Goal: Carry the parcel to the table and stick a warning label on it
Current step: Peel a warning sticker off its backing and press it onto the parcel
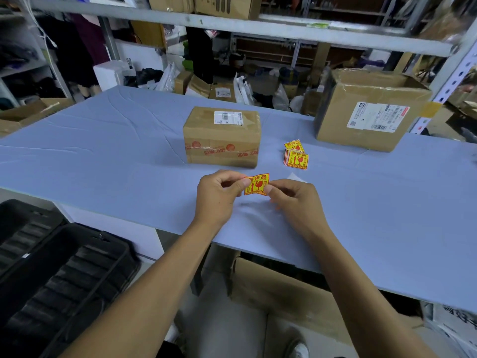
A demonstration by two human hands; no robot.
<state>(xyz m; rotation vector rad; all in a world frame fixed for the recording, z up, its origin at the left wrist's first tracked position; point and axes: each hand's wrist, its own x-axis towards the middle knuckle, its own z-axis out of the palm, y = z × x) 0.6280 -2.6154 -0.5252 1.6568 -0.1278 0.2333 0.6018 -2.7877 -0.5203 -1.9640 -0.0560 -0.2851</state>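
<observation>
Parcel (221,136) on table (103,156), label stack (295,155) right, big box (369,109) behind-right

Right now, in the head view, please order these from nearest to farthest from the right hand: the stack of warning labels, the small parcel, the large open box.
1. Stack of warning labels, just beyond the right hand.
2. Small parcel, ahead-left.
3. Large open box, far right.

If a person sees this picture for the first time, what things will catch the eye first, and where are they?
First the bright yellow and red warning label, pinched between the left hand and the right hand over the near part of the blue table. Just behind it stands the small taped parcel, with a stack of the same labels to its right. A bigger cardboard box sits at the far right of the table.
</observation>
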